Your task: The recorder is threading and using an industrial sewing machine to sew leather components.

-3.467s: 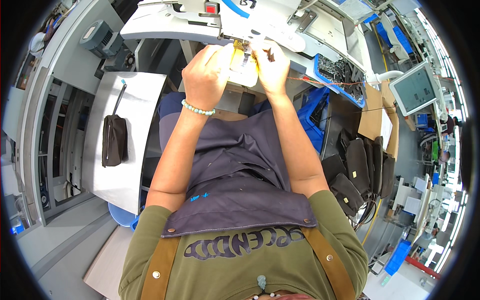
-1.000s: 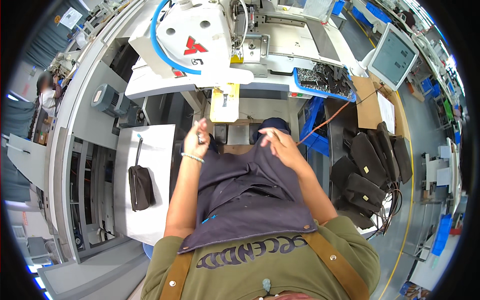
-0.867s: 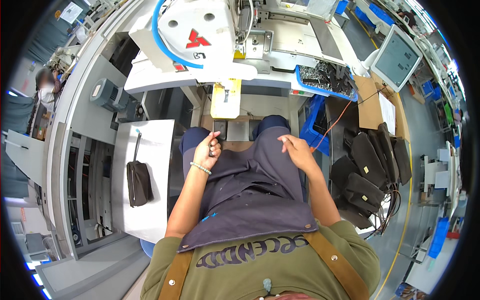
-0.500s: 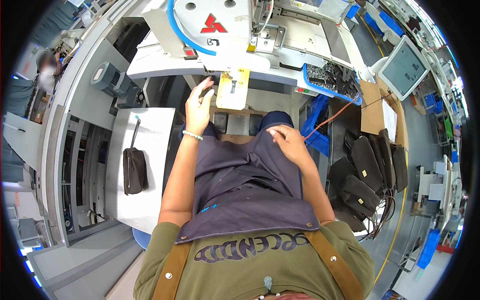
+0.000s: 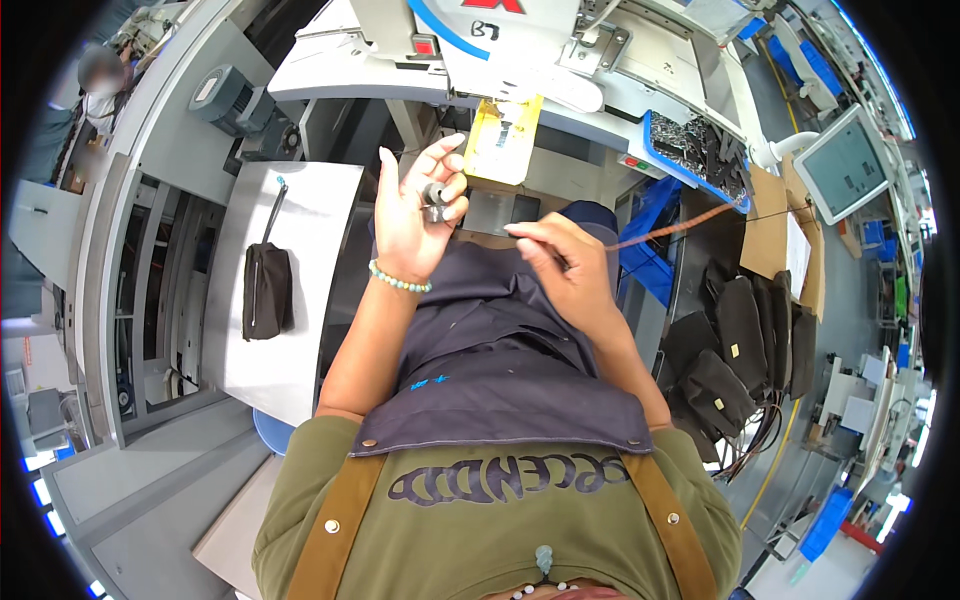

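My left hand (image 5: 420, 200), palm up with a beaded bracelet at the wrist, has its fingers curled round a small grey metal bobbin case (image 5: 435, 195). It looks like two round pieces close together. My right hand (image 5: 575, 265) is to its right, thumb and index finger drawn toward each other over my lap. Whatever lies at those fingertips is too small to name. Just beyond my left fingertips, a yellow-edged pale plate (image 5: 505, 150) hangs at the front of the white sewing machine (image 5: 385, 20).
A dark zipped pouch (image 5: 268, 290) lies on the side table (image 5: 225, 345) at left. At right are a blue-rimmed tray (image 5: 690, 150) of small dark parts, an orange-brown cord (image 5: 680, 228), stacked dark pouches (image 5: 735, 325), a cardboard box (image 5: 765, 215) and a screen (image 5: 845, 165).
My left hand has drawn back from beneath the machine head and turned palm up, the metal bobbin case now showing in it. My right hand has moved left toward it. The view has shifted.
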Demonstrator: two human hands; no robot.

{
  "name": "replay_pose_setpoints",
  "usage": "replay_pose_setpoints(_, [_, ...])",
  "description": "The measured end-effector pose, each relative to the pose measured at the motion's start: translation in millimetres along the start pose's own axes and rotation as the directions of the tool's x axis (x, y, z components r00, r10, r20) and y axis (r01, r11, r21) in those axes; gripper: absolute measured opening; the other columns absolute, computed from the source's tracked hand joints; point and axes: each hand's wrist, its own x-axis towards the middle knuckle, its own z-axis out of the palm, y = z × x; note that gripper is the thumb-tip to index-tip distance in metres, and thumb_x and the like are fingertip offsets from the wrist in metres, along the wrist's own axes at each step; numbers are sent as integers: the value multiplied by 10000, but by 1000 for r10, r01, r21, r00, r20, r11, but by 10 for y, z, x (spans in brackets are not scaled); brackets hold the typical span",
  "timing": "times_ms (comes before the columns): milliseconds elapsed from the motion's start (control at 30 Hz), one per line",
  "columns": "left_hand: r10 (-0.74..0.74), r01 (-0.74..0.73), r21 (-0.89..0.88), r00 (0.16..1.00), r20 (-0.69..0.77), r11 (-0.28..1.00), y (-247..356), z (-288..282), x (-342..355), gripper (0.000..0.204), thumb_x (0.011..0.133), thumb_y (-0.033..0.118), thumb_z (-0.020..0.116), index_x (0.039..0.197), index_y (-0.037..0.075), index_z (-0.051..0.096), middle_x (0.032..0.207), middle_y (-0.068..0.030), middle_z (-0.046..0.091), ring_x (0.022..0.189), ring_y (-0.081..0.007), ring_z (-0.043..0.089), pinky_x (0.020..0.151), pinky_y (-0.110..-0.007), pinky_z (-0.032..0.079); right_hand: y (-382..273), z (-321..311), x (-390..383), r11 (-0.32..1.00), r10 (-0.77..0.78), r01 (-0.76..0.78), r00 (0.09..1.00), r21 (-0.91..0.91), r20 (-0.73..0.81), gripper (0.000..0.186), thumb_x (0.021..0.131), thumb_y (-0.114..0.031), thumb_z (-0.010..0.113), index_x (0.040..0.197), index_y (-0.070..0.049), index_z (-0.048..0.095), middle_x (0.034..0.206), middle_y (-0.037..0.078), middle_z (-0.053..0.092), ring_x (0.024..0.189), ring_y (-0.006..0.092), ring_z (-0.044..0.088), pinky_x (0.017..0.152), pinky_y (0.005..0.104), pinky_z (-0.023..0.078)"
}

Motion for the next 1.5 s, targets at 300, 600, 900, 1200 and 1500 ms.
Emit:
replay_pose_setpoints(300, [29,-69,665,997,71,743,-152,477,-127,906,1018,720,83,1510,25,392,1038,-41,659,707,-72,498,533,-214,385,-259,42,506,978,-185,197,972,-73,147,306,897,54,665,1199,2,679,1099,116,680,790,153,734,685,271,576])
replay_pose_setpoints(600, [-120,68,796,993,5,601,-75,829,-280,752,1064,639,182,1453,54,451,933,-12,627,709,-69,556,511,-204,389,-340,-107,408,970,-210,219,973,-105,92,290,858,-26,744,1138,-39,670,1027,104,657,765,202,687,672,320,552])
replay_pose_setpoints(900, [308,-530,664,609,731,-528,819,2291,64,22,857,43,754,846,27,743,703,-59,632,541,-122,499,508,-251,384,-280,-953,353,781,48,-27,999,624,-18,144,920,-7,705,1038,-30,627,1030,69,678,784,70,592,689,227,473])
replay_pose_setpoints(1200, [-90,-253,360,906,413,-898,1403,3246,2310,443,848,391,786,1100,29,747,1015,-140,754,900,-272,725,821,-374,559,-156,-1248,434,820,333,-232,937,523,-106,327,971,-112,666,1282,-10,646,987,41,688,721,33,586,550,176,411])
replay_pose_setpoints(1500, [-88,-332,384,842,532,-861,1313,3054,2429,261,850,319,775,896,63,755,863,-130,746,827,-290,713,775,-401,552,25,-1761,743,833,358,-176,894,524,-270,268,977,-148,649,1214,-23,667,903,51,678,487,-4,350,410,177,289])
